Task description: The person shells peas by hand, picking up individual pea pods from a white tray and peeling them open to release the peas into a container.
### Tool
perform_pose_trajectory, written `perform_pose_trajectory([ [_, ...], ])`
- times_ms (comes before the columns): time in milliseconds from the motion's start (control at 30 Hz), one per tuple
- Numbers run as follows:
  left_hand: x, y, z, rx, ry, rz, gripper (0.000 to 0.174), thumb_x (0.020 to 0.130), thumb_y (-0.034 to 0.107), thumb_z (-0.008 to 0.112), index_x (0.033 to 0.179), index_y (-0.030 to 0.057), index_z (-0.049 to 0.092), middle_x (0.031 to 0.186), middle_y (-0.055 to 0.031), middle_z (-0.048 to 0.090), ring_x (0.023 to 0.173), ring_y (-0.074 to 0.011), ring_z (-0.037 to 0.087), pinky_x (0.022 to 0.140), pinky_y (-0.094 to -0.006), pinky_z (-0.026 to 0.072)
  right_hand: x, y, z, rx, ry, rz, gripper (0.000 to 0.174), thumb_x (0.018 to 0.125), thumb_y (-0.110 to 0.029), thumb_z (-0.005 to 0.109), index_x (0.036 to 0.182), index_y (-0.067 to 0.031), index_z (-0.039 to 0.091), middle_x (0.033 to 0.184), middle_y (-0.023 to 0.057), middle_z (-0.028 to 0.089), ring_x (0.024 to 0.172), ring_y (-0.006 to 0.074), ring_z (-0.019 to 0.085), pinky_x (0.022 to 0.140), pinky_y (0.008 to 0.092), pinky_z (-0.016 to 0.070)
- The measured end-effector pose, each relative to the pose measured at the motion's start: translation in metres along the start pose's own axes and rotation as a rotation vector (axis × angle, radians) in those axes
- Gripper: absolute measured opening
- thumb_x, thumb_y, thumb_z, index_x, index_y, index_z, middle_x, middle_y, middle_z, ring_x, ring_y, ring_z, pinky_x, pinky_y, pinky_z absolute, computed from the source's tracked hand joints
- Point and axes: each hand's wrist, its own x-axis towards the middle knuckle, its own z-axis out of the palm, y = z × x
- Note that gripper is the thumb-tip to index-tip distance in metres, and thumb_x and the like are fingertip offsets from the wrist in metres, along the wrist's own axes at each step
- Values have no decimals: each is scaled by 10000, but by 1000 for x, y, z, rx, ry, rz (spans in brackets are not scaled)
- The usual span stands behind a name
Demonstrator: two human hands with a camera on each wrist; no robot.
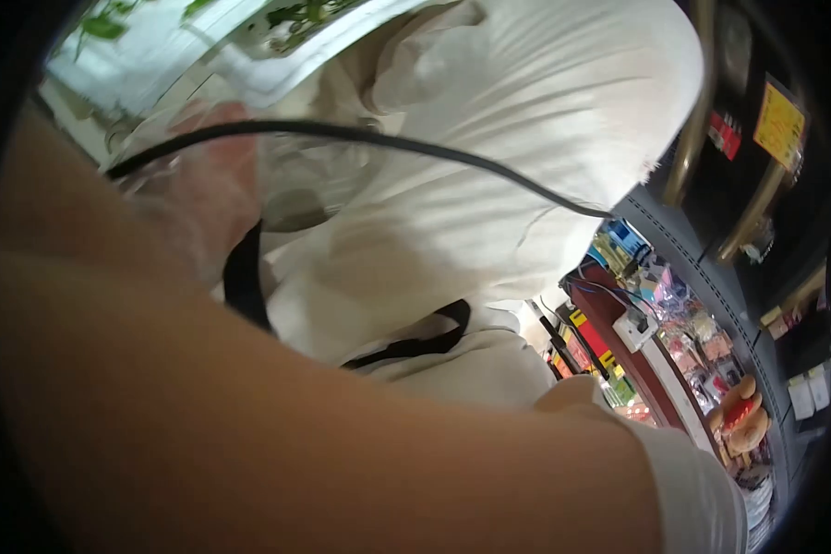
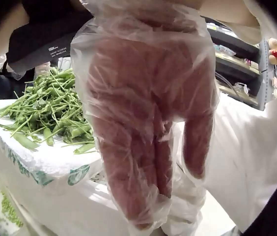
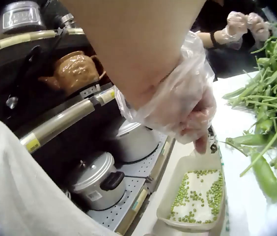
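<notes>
In the left wrist view my left hand (image 2: pixel 143 113), in a clear plastic glove, hangs with its fingers extended downward and nothing between them. Beside it, green pea pods with stems (image 2: pixel 55 110) are heaped on a white foam surface (image 2: pixel 35 160). My right hand (image 3: pixel 190 110), also gloved, is above the end of a white tray (image 3: pixel 165 204) in the right wrist view. One finger points down and others bend; whether they hold anything is hidden. Loose green peas (image 3: pixel 197 199) lie in the tray. The head view shows a blurred gloved hand (image 1: pixel 217 175); which one, I cannot tell.
Another person's gloved hands (image 3: pixel 246 24) are across the pods. Shelves beside the tray bear metal pots (image 3: pixel 99 182) and a brown teapot (image 3: pixel 74 71). A black cable (image 1: pixel 388 140) crosses the head view, before white clothing (image 1: pixel 489 166). Packaged goods (image 1: pixel 692 342) stand to the right.
</notes>
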Motion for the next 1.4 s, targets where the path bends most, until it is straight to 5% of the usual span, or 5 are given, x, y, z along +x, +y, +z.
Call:
perform_pose_trajectory([
  [467, -76, -125, -84, 64, 161, -558, 283, 871, 194, 583, 1087, 66, 715, 1094, -148, 694, 1026, -310, 669, 837, -417, 539, 7, -292, -76, -777, 225, -654, 290, 834, -248, 703, 1107, -154, 732, 1191, 26, 690, 1120, 217, 649, 843, 353, 549],
  [533, -82, -132, -112, 86, 209, -599, 289, 870, 198, 587, 1093, 68, 715, 1103, -149, 693, 1031, -312, 669, 833, -419, 542, 5, -299, -91, -473, 299, -660, 257, 847, -217, 668, 1083, -144, 738, 1176, 55, 694, 1107, 228, 654, 867, 375, 545],
  [767, -96, -131, -147, 48, 288, -685, 309, 865, 214, 598, 1117, 77, 713, 1131, -154, 691, 1047, -318, 670, 817, -427, 550, -36, -272, -175, -372, 326, -731, 256, 844, -171, 561, 1000, -35, 712, 1007, 219, 690, 963, 352, 672, 877, 410, 529],
  [1067, -135, -84, -200, 279, 80, -631, 302, 827, 110, 594, 1108, 60, 695, 1113, -122, 696, 1016, -311, 677, 812, -416, 561, -83, -110, -236, -231, 486, -735, 253, 883, -260, 583, 928, -36, 692, 886, 177, 692, 819, 350, 658, 787, 430, 525],
  [1400, -153, -87, -249, 201, 403, -790, 303, 873, 267, 571, 986, 18, 704, 958, -201, 700, 927, -358, 674, 850, -427, 534, -84, 11, -199, -199, 395, -548, 189, 895, -194, 624, 1001, -44, 672, 891, 163, 685, 812, 304, 667, 732, 385, 529],
])
